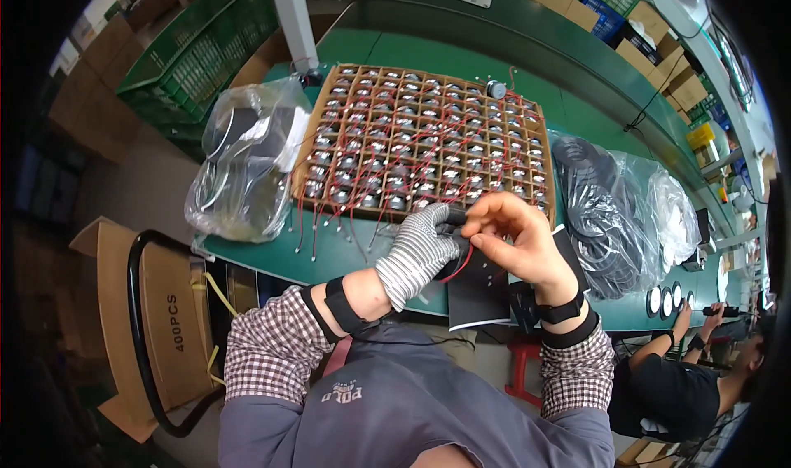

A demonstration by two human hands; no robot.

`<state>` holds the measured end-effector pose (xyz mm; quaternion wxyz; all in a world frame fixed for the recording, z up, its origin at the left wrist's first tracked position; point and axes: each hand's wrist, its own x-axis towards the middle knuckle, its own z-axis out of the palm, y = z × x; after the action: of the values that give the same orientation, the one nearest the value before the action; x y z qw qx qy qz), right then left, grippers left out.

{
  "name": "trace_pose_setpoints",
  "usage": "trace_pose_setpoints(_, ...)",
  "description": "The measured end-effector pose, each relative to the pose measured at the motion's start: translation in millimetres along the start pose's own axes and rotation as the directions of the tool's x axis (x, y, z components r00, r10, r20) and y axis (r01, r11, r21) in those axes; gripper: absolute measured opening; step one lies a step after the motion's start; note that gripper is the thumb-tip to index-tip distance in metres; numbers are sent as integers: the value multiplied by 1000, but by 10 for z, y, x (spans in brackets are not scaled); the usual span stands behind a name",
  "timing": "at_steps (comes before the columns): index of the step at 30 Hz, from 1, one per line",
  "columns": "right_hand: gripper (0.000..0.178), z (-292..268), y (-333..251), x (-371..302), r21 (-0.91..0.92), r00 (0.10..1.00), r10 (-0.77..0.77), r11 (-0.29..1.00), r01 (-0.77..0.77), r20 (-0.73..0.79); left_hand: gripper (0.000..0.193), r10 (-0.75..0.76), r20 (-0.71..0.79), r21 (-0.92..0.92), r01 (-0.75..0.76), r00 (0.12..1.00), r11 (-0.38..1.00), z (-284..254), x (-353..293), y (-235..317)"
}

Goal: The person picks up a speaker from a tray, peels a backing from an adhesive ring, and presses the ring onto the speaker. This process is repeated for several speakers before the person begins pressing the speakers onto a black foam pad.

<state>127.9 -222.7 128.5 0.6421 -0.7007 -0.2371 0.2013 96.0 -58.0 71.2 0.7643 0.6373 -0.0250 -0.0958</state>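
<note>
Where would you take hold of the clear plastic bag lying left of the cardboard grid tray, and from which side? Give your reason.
Probably at the bunched top of the clear plastic bag, coming from above. The film gathers into crumpled folds there, giving a hand something to pinch, while its lower body lies slack and smooth on the green table. The cardboard grid tray crowds its right side.

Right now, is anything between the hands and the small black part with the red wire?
Nothing visible: the gloved left hand and bare right hand both already grip the small black part, its red wire hanging below, in front of the cardboard tray.
</note>
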Motion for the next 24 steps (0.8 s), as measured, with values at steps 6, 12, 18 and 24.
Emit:
trace_pose_setpoints(6, 11, 346, 164, -236, -193, 990, -93, 975, 112, 108, 31, -93, -36, -264, 81, 995, 961, -218, -294, -253)
trace_pose_setpoints(12, 14, 313, 476, -385, -284, 997, -23, 959, 1, -74, 25, -279, -9, -658, 205, 960, 724, -388, -565, -198)
trace_pose_setpoints(18, 20, 456, 685, -381, -758, 971, 66, 613, -221, -229, 28, -266, 152, -622, 301, 952, 723, -443, -620, -304)
trace_pose_setpoints(24, 19, 555, 748, -322, -767, 961, 18, 598, -232, -276, 27, -238, 196, -397, 299, 951, 868, -280, -597, -437)
